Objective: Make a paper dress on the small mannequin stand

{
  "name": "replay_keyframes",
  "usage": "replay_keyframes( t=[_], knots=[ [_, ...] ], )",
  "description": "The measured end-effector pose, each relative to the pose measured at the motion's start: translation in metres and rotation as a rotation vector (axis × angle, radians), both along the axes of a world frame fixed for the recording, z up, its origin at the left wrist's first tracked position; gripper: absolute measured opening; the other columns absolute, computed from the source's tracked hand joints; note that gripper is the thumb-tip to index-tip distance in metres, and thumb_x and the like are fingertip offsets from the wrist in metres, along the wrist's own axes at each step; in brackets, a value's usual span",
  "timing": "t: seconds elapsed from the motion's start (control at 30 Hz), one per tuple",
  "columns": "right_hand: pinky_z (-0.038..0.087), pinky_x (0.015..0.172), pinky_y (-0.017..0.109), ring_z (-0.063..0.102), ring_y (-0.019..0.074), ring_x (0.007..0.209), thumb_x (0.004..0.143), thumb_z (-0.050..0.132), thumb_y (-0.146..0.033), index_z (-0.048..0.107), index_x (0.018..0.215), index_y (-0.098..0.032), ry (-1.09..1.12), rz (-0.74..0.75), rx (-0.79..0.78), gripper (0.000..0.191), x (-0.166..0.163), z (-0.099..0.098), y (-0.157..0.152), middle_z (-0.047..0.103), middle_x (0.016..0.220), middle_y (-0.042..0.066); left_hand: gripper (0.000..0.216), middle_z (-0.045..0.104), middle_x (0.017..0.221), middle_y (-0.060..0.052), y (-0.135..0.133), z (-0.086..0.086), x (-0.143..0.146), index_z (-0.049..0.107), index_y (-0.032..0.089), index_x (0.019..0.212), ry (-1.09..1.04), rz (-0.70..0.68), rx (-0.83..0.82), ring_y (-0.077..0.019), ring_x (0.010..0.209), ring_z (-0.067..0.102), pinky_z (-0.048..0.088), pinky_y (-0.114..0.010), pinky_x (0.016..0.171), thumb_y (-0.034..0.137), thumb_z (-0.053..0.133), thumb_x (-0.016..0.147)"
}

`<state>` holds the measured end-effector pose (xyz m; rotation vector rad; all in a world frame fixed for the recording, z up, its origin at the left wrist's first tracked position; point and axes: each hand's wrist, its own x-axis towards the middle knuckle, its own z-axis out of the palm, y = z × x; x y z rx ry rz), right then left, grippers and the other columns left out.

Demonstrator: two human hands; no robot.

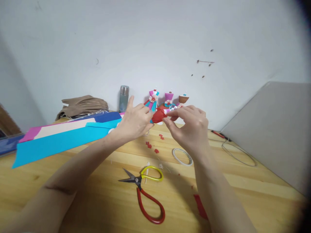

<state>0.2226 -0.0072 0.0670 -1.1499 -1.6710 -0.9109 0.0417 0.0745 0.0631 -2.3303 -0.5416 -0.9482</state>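
Observation:
Above the middle of the table, a small red craft piece point(159, 116) is held between both hands. My left hand point(136, 120) grips its left side, with the index finger pointing up. From the right, my right hand point(190, 124) pinches its edge between thumb and fingers; some white and pink shows beside it. Scissors point(137, 180) with one yellow and one red handle lie below the hands, blades apart. Several red scraps point(149, 145) and a narrow white tape roll point(182, 157) lie on the table.
Blue, cream and pink sheets point(60, 142) spread across the left. Behind stand a dark flask point(124, 98), brown cloth point(82, 106) and decorated paper figures point(169, 97) against the wall. At right are a grey panel point(274, 129), a cable point(239, 158) and a red-black tool point(220, 134).

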Motion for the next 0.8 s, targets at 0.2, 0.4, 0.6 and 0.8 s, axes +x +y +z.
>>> replay_keyframes(
  t=[0.2, 0.4, 0.6, 0.8],
  knots=[
    [0.037, 0.082, 0.041, 0.060, 0.0211, 0.074, 0.091, 0.058, -0.022, 0.057, 0.070, -0.023, -0.063, -0.111, 0.043, 0.021, -0.006, 0.004, -0.004, 0.063, 0.063, -0.001, 0.018, 0.073, 0.090, -0.007, -0.003, 0.002, 0.000, 0.070, 0.017, 0.099, 0.021, -0.051, -0.123, -0.0238, 0.091, 0.067, 0.033, -0.067, 0.110, 0.031, 0.065, 0.089],
    [0.037, 0.083, 0.042, 0.061, 0.0231, 0.077, 0.090, 0.062, -0.029, 0.061, 0.076, -0.024, -0.071, -0.085, 0.068, 0.015, -0.006, 0.004, -0.005, 0.065, 0.067, 0.001, 0.017, 0.073, 0.093, -0.006, -0.006, 0.005, -0.001, 0.070, 0.018, 0.097, 0.017, -0.114, -0.278, -0.0243, 0.095, 0.066, 0.034, -0.061, 0.109, 0.031, 0.061, 0.090],
    [0.038, 0.085, 0.044, 0.061, 0.0229, 0.078, 0.092, 0.060, -0.024, 0.060, 0.073, -0.024, -0.029, -0.128, 0.106, 0.019, -0.003, 0.002, -0.001, 0.065, 0.066, 0.001, 0.018, 0.074, 0.098, -0.003, -0.005, 0.005, -0.001, 0.070, 0.020, 0.097, -0.006, -0.269, -0.489, -0.0223, 0.094, 0.067, 0.034, -0.056, 0.107, 0.029, 0.057, 0.088],
    [0.047, 0.072, 0.039, 0.063, 0.0218, 0.072, 0.088, 0.064, -0.022, 0.062, 0.076, -0.024, 0.163, -0.025, 0.183, 0.012, 0.004, 0.009, -0.007, 0.068, 0.070, 0.002, 0.025, 0.077, 0.100, -0.005, 0.008, -0.002, 0.005, 0.074, 0.017, 0.097, -0.217, -0.523, -0.842, -0.0221, 0.096, 0.069, 0.050, -0.040, 0.091, 0.035, 0.066, 0.082]
  ],
)
